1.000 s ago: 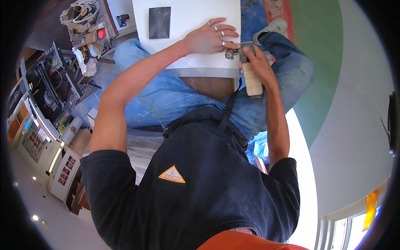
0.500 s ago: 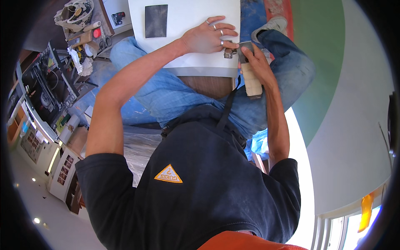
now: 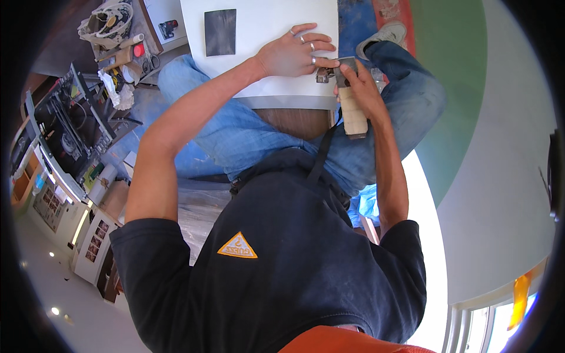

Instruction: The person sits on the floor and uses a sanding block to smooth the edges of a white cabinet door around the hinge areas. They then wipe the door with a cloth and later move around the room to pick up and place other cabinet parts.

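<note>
A white panel (image 3: 265, 85) with a grey front edge lies across my lap. My left hand (image 3: 297, 52), with rings on several fingers, rests flat on it, fingers spread toward the right edge. A metal hinge (image 3: 322, 75) sits at that edge, just below the left fingertips. My right hand (image 3: 360, 85) is closed around a pale wooden block (image 3: 354, 115) with a dark grey face or wrap at its far end, held against the panel's right edge beside the hinge. Whether the grey part is sandpaper I cannot tell. A dark rectangular sheet (image 3: 220, 32) lies on the panel's left part.
At the far left, a bench holds scissors (image 3: 151, 62), a red-capped item (image 3: 138, 49), a rope-filled bag (image 3: 109, 22) and crumpled paper. Below it stands a black metal frame (image 3: 76, 117). A curved green and grey wall (image 3: 459, 88) rises on the right.
The wooden block's near end has swung slightly left in my right hand. My left hand stays in place on the panel.
</note>
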Available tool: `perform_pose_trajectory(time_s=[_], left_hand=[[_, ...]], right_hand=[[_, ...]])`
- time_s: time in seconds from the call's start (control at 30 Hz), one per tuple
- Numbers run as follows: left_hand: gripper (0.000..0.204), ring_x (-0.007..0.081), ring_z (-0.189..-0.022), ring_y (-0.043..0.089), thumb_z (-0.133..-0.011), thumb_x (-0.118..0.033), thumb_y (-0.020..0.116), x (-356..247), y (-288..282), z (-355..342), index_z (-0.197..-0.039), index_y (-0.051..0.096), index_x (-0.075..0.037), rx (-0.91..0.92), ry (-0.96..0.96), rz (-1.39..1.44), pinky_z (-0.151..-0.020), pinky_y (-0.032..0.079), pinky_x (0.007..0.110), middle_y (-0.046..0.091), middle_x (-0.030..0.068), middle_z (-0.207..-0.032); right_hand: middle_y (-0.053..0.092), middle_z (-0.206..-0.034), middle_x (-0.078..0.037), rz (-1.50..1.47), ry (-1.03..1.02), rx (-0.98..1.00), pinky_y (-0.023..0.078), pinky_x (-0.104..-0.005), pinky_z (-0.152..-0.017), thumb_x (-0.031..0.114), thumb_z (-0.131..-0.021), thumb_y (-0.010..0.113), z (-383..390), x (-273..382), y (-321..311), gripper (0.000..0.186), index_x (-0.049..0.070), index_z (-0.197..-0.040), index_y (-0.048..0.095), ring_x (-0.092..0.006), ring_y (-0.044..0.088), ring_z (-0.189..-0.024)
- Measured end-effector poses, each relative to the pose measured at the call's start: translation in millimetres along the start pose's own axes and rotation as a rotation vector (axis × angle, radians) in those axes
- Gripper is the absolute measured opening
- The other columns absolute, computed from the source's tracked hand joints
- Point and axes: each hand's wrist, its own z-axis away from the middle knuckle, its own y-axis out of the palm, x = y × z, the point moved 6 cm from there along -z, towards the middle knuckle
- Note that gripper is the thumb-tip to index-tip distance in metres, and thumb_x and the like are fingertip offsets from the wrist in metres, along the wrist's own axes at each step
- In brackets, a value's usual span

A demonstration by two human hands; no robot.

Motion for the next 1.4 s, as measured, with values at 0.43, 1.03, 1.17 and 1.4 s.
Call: perform_pose_trajectory(time_s=[0.43,1.03,1.17,1.4], left_hand=[[0.057,0.0143,-0.13,0.05,-0.084,-0.028,0.07,3,7,2,-0.137,0.06,-0.045,0.035,-0.008,0.113,-0.124,0.026,0.045,0.058,-0.0017,-0.133],[0.052,0.0137,-0.134,0.048,-0.084,-0.021,0.067,4,8,3,-0.133,0.065,-0.037,0.042,-0.021,0.163,-0.123,0.027,0.045,0.057,-0.0015,-0.135],[0.05,0.0142,-0.134,0.049,-0.084,-0.02,0.066,2,3,0,-0.132,0.066,-0.035,0.035,-0.012,0.137,-0.123,0.027,0.045,0.057,-0.001,-0.136],[0.046,0.0056,-0.133,0.048,-0.085,-0.024,0.065,1,1,-2,-0.126,0.067,-0.045,0.057,-0.065,0.043,-0.123,0.027,0.039,0.061,-0.0125,-0.13]], right_hand=[[0.063,-0.09,-0.007,0.056,0.022,0.068,0.055,-0.0283,-0.054,0.032,-0.106,0.052,-2,8,2,0.035,0.004,-0.125,0.055,-0.0122,0.063,-0.066],[0.063,-0.082,-0.003,0.049,-0.058,0.029,0.051,-0.0246,-0.052,0.035,-0.106,0.053,-9,2,-3,0.031,0.007,-0.119,0.056,-0.008,0.06,-0.061],[0.064,-0.083,-0.002,0.081,-0.111,0.028,0.052,-0.0246,-0.052,0.035,-0.106,0.053,-12,3,-4,0.031,0.007,-0.12,0.057,-0.0082,0.061,-0.062],[0.063,-0.092,-0.008,0.047,-0.045,0.038,0.053,-0.0284,-0.056,0.034,-0.105,0.052,-10,1,-5,0.038,0.003,-0.126,0.056,-0.013,0.063,-0.068]])
